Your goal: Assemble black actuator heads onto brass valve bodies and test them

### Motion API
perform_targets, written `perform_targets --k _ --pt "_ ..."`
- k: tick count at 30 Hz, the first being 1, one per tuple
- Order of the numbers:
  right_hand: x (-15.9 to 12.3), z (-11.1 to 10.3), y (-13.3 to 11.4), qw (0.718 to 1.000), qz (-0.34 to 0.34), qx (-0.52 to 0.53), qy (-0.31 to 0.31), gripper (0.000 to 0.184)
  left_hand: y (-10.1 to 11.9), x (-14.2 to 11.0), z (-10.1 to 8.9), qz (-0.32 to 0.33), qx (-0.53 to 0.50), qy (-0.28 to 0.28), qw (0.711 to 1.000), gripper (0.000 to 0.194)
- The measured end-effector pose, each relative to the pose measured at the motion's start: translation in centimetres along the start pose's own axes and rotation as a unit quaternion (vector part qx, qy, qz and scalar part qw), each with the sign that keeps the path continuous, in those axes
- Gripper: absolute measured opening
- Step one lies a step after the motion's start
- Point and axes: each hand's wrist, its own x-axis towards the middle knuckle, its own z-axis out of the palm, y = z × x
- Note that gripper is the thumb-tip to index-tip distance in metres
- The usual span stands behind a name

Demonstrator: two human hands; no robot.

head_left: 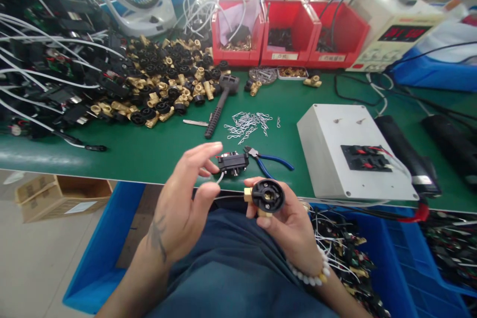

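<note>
Brass and black plastic make up the fitting that is clamped in my right grip. Its round black face is turned up toward me; one brass stub points to 9 o'clock, another to about 6 o'clock. My left grip has thumb and fingers apart, with nothing clamped between them that I can see.

The black module lies on the green counter, at about 2 o'clock from my left grip and between 10 and 11 o'clock from the right one. Its long axis runs nearly from 9 to 3 o'clock. The left grip is the nearer; its fingertips are just beside the module, but whether they touch it, I cannot tell.

I count one module and one held fitting. From the module, one hammer lies near 12 o'clock, one pair of pliers just beside it at 3 o'clock, and one grey box farther at 3 o'clock. Three red bins stand toward 1 o'clock. The wire clips overlap too much for counting; one single clip lies apart from them.
</note>
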Motion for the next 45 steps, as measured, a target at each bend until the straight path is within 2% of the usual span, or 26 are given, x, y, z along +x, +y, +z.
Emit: perform_targets --k 2,4,6,8,10,12,13,14,16,17,18,19,21,24,26,28,31,34,38,42,45 --pt "-0.2 -0.4 0.4 1.0 0.002 0.004 0.016 0.036 -0.7 1.2 -0.1 -0.024 0.131 0.0 0.991 0.056" --pt "-0.3 -0.6 0.8 0.999 0.009 0.005 0.033 0.038 -1.1 2.3 0.7 -0.048 0.231 -0.056 0.97 0.057" --pt "-0.4 -0.6 1.1 0.999 0.02 0.007 0.04 0.041 -1.3 3.2 2.1 -0.073 0.274 -0.14 0.949 0.055" --pt "-0.4 -0.6 1.1 0.999 0.03 0.014 0.039 0.046 -1.6 3.7 3.5 -0.1 0.261 -0.186 0.942 0.055" --pt "-0.3 -0.6 1.0 0.998 0.039 0.027 0.038 0.049 -2.0 3.7 4.4 -0.134 0.172 -0.162 0.962 0.05" --pt "-0.3 -0.6 0.9 0.998 0.048 0.042 0.028 0.048 -2.4 3.3 4.5 -0.182 -0.013 -0.103 0.978 0.045" --pt "-0.4 -0.6 0.9 0.997 0.051 0.05 0.019 0.047 -2.4 3.0 4.3 -0.209 -0.129 -0.081 0.966 0.046" --pt "-0.4 -0.6 0.8 0.997 0.054 0.058 0.01 0.045 -2.4 2.7 4.1 -0.238 -0.243 -0.065 0.938 0.047" --pt "-0.4 -0.4 0.8 0.996 0.061 0.069 -0.006 0.042 -2.2 2.2 3.7 -0.281 -0.411 -0.038 0.866 0.055" --pt "-0.4 -0.2 0.9 0.995 0.065 0.072 -0.011 0.043 -2.0 2.0 3.5 -0.294 -0.455 -0.022 0.84 0.059" --pt "-0.4 0.0 0.9 0.995 0.071 0.074 -0.014 0.044 -1.8 1.9 3.4 -0.301 -0.477 -0.004 0.826 0.061" --pt "-0.4 0.1 0.9 0.994 0.077 0.074 -0.017 0.045 -1.7 1.9 3.3 -0.301 -0.479 0.011 0.824 0.061" --pt "-0.3 0.4 0.9 0.993 0.089 0.069 -0.019 0.049 -1.7 1.8 3.2 -0.279 -0.44 0.031 0.853 0.053" --pt "0.1 0.2 1.0 0.996 0.081 0.04 -0.001 0.049 -2.4 1.7 3.1 -0.234 -0.31 0.027 0.921 0.041" --pt "0.7 -0.3 1.0 0.998 0.052 -0.011 0.041 0.047 -2.9 1.7 3.1 -0.227 -0.21 0.015 0.951 0.038" --pt "1.5 -1.1 1.1 0.992 0.015 -0.08 0.096 0.046 -3.2 1.6 3.1 -0.236 -0.121 -0.002 0.964 0.039" --pt "2.8 -2.2 1.2 0.974 -0.025 -0.164 0.152 0.047 -3.3 1.9 2.9 -0.213 -0.035 -0.042 0.976 0.048" --pt "3.5 -2.8 1.3 0.964 -0.03 -0.197 0.176 0.047 -3.6 3.2 2.7 -0.167 0.038 -0.071 0.983 0.051" --pt "3.6 -3.0 1.5 0.958 -0.039 -0.208 0.192 0.048 -5.6 6.2 3.2 -0.164 0.167 -0.004 0.972 0.031" --pt "3.3 -2.9 1.9 0.954 -0.05 -0.211 0.209 0.047 -8.1 8.5 3.7 -0.166 0.211 0.023 0.963 0.02" --pt "3.3 -2.7 2.3 0.952 -0.05 -0.209 0.218 0.047 -9.3 9.5 2.8 -0.169 0.22 0.053 0.959 0.018"
